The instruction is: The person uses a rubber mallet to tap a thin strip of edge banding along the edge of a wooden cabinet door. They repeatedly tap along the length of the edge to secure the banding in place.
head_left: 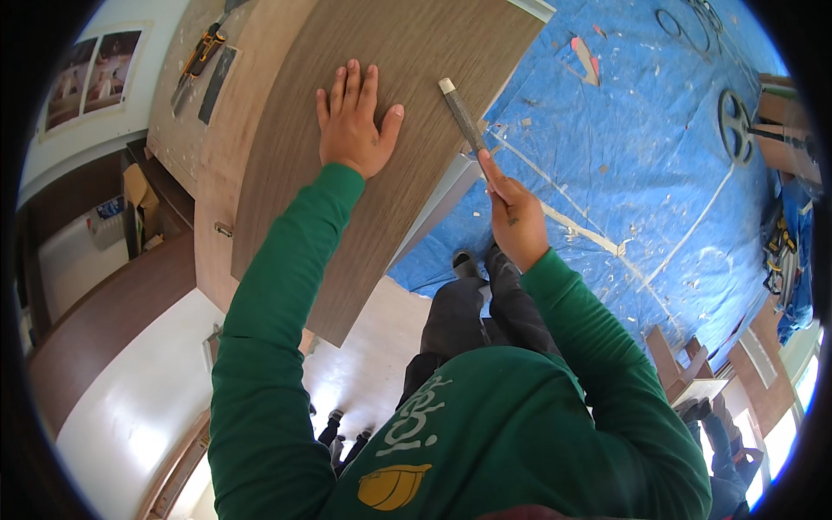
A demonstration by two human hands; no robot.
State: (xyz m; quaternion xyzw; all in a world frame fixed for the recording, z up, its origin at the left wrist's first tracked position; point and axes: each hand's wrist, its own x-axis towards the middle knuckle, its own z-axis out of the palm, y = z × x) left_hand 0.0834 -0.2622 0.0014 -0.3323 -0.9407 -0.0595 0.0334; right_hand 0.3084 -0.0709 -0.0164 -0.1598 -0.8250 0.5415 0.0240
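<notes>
A brown wood-grain panel [295,234] lies across a lighter wooden bench [221,147], with a pale grey strip [438,212] along its right side below. My left hand [358,130] rests open on the panel, palm down with fingers spread. My right hand [511,208], near the panel's right edge, is closed round a long dark grey bar [462,113] with a light tip, which looks like a file and angles over that edge.
A yellow-black tool [204,52] lies on the bench. A blue tarp [633,156] covers the floor at right, with scraps, hoses [685,30] and a round metal base [731,126]. Stacked boards [685,364] and another person's arm [719,442] are at lower right; shelving [104,277] is at left.
</notes>
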